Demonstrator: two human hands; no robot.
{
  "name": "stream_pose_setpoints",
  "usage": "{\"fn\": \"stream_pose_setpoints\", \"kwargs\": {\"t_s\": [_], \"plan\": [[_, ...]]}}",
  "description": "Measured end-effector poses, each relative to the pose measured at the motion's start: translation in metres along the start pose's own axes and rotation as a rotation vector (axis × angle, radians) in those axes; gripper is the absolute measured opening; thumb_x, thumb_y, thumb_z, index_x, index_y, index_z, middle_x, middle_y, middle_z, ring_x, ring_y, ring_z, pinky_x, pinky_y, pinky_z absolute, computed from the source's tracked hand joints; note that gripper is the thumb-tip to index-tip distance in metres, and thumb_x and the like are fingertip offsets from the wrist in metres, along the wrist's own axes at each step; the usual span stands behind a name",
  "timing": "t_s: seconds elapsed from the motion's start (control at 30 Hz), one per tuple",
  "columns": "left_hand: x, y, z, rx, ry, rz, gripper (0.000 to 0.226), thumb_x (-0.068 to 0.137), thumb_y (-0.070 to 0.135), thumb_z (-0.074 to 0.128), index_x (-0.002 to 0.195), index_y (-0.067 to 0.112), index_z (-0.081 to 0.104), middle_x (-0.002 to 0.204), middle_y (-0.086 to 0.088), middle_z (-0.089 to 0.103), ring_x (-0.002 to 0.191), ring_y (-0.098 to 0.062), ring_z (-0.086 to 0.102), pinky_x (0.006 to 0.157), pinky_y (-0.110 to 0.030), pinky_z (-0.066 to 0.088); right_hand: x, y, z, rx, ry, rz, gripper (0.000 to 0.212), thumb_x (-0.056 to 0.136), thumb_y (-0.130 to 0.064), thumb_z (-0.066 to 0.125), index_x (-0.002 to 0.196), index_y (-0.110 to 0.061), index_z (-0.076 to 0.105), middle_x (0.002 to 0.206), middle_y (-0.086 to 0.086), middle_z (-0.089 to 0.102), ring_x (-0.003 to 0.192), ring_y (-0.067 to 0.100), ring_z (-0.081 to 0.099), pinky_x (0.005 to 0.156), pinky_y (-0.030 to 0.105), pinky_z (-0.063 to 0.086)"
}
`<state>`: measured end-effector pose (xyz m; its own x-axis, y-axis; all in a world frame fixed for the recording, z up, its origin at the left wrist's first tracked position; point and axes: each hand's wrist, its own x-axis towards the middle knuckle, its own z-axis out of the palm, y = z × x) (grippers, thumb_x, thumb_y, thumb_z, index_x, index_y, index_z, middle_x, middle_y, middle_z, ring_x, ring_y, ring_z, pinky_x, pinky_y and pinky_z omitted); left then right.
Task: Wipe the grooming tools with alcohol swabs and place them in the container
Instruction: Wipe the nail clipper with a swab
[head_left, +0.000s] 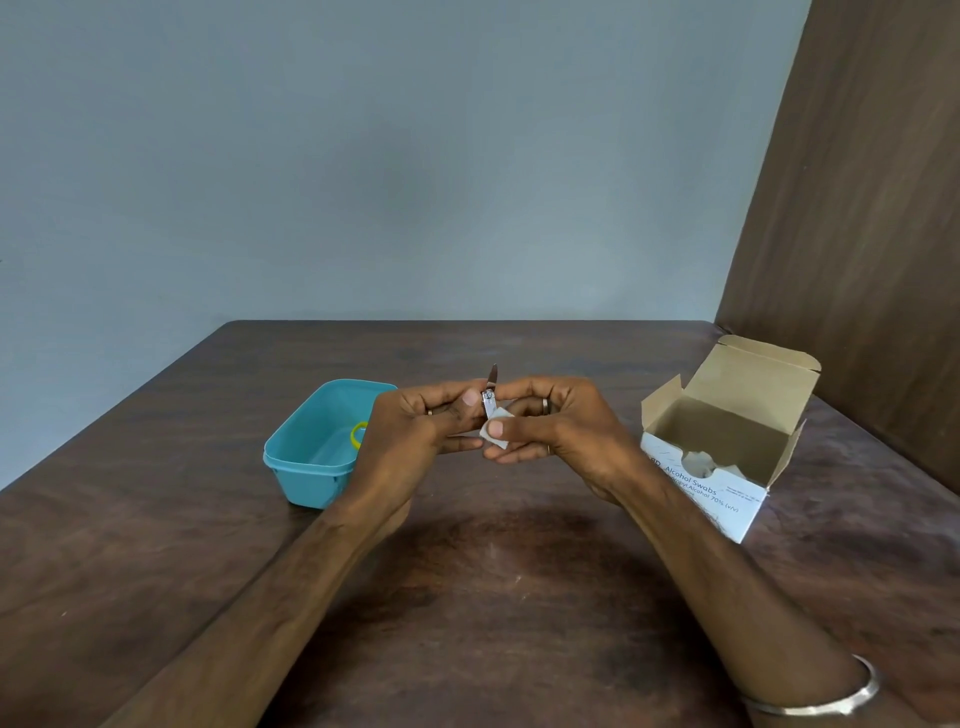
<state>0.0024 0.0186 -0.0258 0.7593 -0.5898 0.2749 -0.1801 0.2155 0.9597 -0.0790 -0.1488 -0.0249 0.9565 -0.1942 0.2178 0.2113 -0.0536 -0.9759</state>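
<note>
While both hands meet above the dark, wood-grained desk (493, 571), the open cardboard swab box (727, 447) stands to their right and the smooth teal plastic container (306, 467) just to their left, something yellow inside. Left hand (410, 431) pinches a small steel nail clipper (489, 402); right hand (561, 431) presses a white swab (498, 439) against it. Slick metal could slip, or its raised file nick a finger.

Container (311, 457) on the surface (493, 571) at left, swab box (727, 457) at right, hands (498, 426) between them holding nail clipper (489, 402) above the surface
</note>
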Motion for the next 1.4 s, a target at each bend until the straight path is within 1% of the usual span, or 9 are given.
{"fn": "stream_pose_setpoints", "kwargs": {"t_s": [0.23,0.43,0.67,0.8,0.93,1.0,1.2,1.33,1.4], "plan": [[0.0003,0.0018,0.0003,-0.022,0.006,-0.003,0.018,0.092,0.014,0.065,0.108,0.018,0.075,0.097,-0.004,0.078,0.090,-0.021,0.075,0.070,-0.026,0.061,-0.0007,0.0004,0.0037,0.007,0.013,-0.026,0.021,0.087,-0.007,0.076,0.098,-0.024,0.080,0.093,0.016,0.079,0.082,0.034,0.078,0.069,0.034,0.063],[0.0019,-0.0012,-0.0010,-0.016,0.055,-0.019,0.017,0.088,0.005,0.070,0.102,0.015,0.073,0.092,-0.006,0.078,0.085,-0.024,0.076,0.071,-0.031,0.062,-0.0011,0.0012,0.0046,0.018,-0.021,-0.018,0.025,0.085,-0.007,0.079,0.102,-0.025,0.080,0.097,0.015,0.079,0.088,0.037,0.077,0.073,0.039,0.064],[0.0010,-0.0025,0.0023,0.042,0.070,0.037,0.017,0.088,0.009,0.071,0.103,0.017,0.074,0.089,-0.003,0.078,0.080,-0.021,0.076,0.065,-0.030,0.062,-0.0029,-0.0011,0.0063,0.021,0.037,-0.024,0.012,0.083,-0.016,0.080,0.093,-0.022,0.079,0.090,0.017,0.078,0.078,0.034,0.078,0.062,0.034,0.063],[-0.0001,-0.0018,0.0022,0.049,0.027,0.024,0.018,0.092,0.009,0.066,0.105,0.017,0.075,0.091,-0.004,0.078,0.083,-0.020,0.075,0.063,-0.026,0.059,-0.0038,-0.0013,0.0052,0.032,0.022,-0.007,0.017,0.079,-0.024,0.081,0.095,-0.019,0.078,0.092,0.017,0.078,0.078,0.036,0.077,0.059,0.038,0.062],[-0.0002,-0.0009,0.0012,0.082,0.005,0.030,0.017,0.094,0.007,0.062,0.099,0.015,0.077,0.104,0.004,0.076,0.086,-0.020,0.075,0.065,-0.029,0.061,-0.0041,-0.0006,0.0050,0.041,0.019,0.013,0.024,0.080,-0.032,0.081,0.099,-0.017,0.078,0.093,0.020,0.077,0.078,0.036,0.077,0.059,0.039,0.062],[-0.0001,-0.0005,0.0009,0.093,0.006,0.027,0.020,0.094,0.006,0.062,0.100,0.017,0.077,0.105,0.004,0.076,0.088,-0.020,0.074,0.066,-0.029,0.061,-0.0042,-0.0009,0.0048,0.039,0.019,0.023,0.028,0.081,-0.035,0.080,0.101,-0.015,0.078,0.093,0.020,0.077,0.078,0.036,0.077,0.059,0.039,0.062],[-0.0012,-0.0007,0.0001,0.112,-0.016,0.030,0.027,0.094,-0.003,0.058,0.106,0.014,0.076,0.109,0.005,0.075,0.090,-0.018,0.074,0.064,-0.027,0.060,-0.0046,-0.0020,0.0030,0.096,-0.022,0.072,0.025,0.079,-0.027,0.081,0.099,-0.012,0.078,0.099,0.020,0.076,0.082,0.036,0.077,0.056,0.038,0.062],[-0.0008,-0.0015,0.0001,0.127,-0.020,0.024,0.035,0.094,-0.004,0.057,0.113,0.021,0.074,0.101,0.004,0.077,0.090,-0.015,0.073,0.065,-0.029,0.060,-0.0047,-0.0010,0.0034,0.105,-0.024,0.083,0.030,0.081,-0.031,0.080,0.104,-0.013,0.077,0.104,0.019,0.076,0.085,0.037,0.077,0.051,0.037,0.061],[-0.0001,-0.0021,-0.0002,0.134,-0.022,0.018,0.036,0.094,-0.002,0.057,0.111,0.024,0.075,0.100,0.005,0.077,0.091,-0.015,0.073,0.066,-0.031,0.061,-0.0048,-0.0011,0.0031,0.106,-0.026,0.086,0.032,0.081,-0.036,0.080,0.106,-0.015,0.077,0.104,0.018,0.077,0.086,0.037,0.077,0.051,0.037,0.061]]}}
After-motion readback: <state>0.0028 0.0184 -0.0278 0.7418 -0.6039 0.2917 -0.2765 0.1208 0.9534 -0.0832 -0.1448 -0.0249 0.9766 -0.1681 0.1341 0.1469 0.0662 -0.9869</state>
